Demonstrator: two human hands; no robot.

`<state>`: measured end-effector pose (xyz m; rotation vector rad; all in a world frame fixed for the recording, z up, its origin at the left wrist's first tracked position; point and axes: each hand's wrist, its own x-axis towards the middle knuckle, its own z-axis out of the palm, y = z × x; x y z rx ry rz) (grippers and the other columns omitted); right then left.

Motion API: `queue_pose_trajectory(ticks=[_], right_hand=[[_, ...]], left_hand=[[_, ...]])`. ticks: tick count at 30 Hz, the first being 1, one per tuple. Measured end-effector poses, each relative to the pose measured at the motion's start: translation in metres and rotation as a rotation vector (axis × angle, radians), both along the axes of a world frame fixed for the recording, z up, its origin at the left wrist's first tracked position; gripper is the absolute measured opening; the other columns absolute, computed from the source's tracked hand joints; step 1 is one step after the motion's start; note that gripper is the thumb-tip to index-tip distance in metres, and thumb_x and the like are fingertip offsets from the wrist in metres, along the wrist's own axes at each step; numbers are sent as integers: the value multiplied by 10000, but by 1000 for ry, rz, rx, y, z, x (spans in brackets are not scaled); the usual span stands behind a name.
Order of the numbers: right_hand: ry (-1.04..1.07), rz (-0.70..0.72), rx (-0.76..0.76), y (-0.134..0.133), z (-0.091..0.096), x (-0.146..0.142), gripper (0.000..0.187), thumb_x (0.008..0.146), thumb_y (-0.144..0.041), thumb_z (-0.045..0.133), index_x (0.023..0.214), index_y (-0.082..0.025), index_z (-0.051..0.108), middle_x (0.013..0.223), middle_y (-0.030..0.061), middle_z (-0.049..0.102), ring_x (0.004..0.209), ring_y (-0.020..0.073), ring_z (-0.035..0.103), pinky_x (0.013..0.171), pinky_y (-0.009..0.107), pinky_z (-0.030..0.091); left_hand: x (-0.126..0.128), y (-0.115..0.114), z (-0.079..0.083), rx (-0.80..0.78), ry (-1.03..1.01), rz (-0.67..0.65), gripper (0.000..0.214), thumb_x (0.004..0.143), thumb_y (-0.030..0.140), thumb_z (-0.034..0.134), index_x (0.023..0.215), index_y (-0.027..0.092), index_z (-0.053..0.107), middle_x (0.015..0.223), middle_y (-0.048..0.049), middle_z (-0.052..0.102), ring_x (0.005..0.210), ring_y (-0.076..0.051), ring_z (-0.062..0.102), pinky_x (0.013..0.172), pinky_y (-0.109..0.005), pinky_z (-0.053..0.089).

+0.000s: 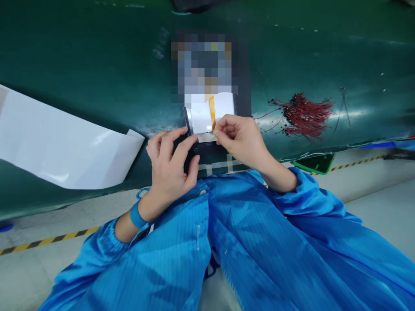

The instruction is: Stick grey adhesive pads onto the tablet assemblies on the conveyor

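A flat panel with a white face [199, 119] and a dark frame lies in front of me; its upper part is blurred out by a mosaic. Down the white face runs an amber tape strip [212, 110]. My right hand [241, 138] pinches at the lower end of this strip, thumb against forefinger. The spread fingers of my left hand [171, 162] rest at the panel's lower left edge, holding nothing. Between the two hands, a pale strip [206, 137] crosses the panel's lower end.
To the right lies a bundle of thin red wires [304, 114] with dark ends, a few wires straying toward the panel. A large white sheet [71, 142] covers the left of the green table mat [97, 56]. A green-rimmed tray [316, 166] shows below the table edge.
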<state>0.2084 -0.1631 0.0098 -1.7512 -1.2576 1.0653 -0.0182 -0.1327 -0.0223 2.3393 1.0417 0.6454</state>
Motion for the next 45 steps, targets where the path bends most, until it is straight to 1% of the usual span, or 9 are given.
queue_pose_trajectory(ticks=[11, 22, 28, 31, 34, 38, 41, 43, 45], right_hand=[[-77, 7, -8, 0, 5, -3, 135, 879, -198, 651, 784, -227, 560, 678, -43, 595, 618, 112, 518, 642, 278, 414], [-446, 42, -27, 1, 7, -11, 155, 868, -143, 643, 805, -233, 534, 658, -19, 592, 595, 139, 483, 662, 309, 361], [-541, 59, -29, 2, 3, -11, 110, 878, -163, 640, 855, -234, 559, 667, -7, 593, 609, 164, 494, 684, 319, 367], [-535, 39, -29, 0, 1, -3, 115, 909, -235, 689, 891, -236, 575, 638, -16, 558, 611, 174, 488, 690, 321, 372], [-501, 30, -16, -2, 1, 8, 198, 910, -300, 756, 879, -240, 569, 638, -21, 545, 630, 176, 506, 690, 314, 362], [-391, 106, -2, -9, 6, 37, 159, 949, -253, 683, 847, -237, 561, 668, -29, 585, 622, 150, 525, 677, 310, 367], [-377, -25, 47, -15, 12, 85, 142, 992, -308, 655, 880, -242, 600, 696, -21, 616, 634, 157, 562, 685, 324, 412], [-489, -159, 92, -17, 13, 124, 153, 995, -351, 682, 895, -250, 627, 749, 8, 645, 667, 180, 572, 718, 356, 454], [-609, -173, 103, -11, 8, 155, 148, 974, -356, 726, 897, -255, 651, 845, 53, 688, 749, 219, 599, 806, 407, 501]], left_hand=[[6, 0, -1, 45, 82, -84, 544, 948, 283, 664, 1490, 331, 686, 1606, -132, 553, 1414, -444, 489, 1190, -694, 393], [7, 0, -5, 37, 72, -82, 564, 951, 276, 673, 1512, 342, 677, 1631, -135, 541, 1433, -445, 487, 1204, -707, 377], [5, -3, -5, 34, 100, -72, 579, 943, 278, 685, 1518, 347, 665, 1650, -125, 532, 1451, -450, 478, 1196, -704, 370], [7, -1, -4, 32, 112, -72, 560, 945, 308, 693, 1504, 342, 676, 1643, -136, 536, 1449, -466, 486, 1190, -720, 357], [19, 3, -2, 0, 105, -135, 536, 974, 358, 684, 1508, 322, 669, 1682, -151, 500, 1503, -496, 451, 1220, -747, 310], [26, 13, -3, 33, 121, -292, 609, 1022, 370, 649, 1621, 331, 545, 1768, -115, 420, 1596, -477, 393, 1273, -748, 270], [8, 19, -6, 78, 135, -281, 705, 1014, 401, 667, 1686, 368, 457, 1806, -76, 362, 1608, -497, 385, 1284, -759, 264], [-4, 21, -10, 109, 147, -253, 793, 999, 415, 681, 1730, 391, 373, 1827, -54, 314, 1609, -526, 369, 1267, -777, 277], [-6, 20, -14, 134, 155, -237, 862, 987, 412, 704, 1754, 386, 312, 1832, -66, 295, 1610, -544, 359, 1246, -792, 294]])
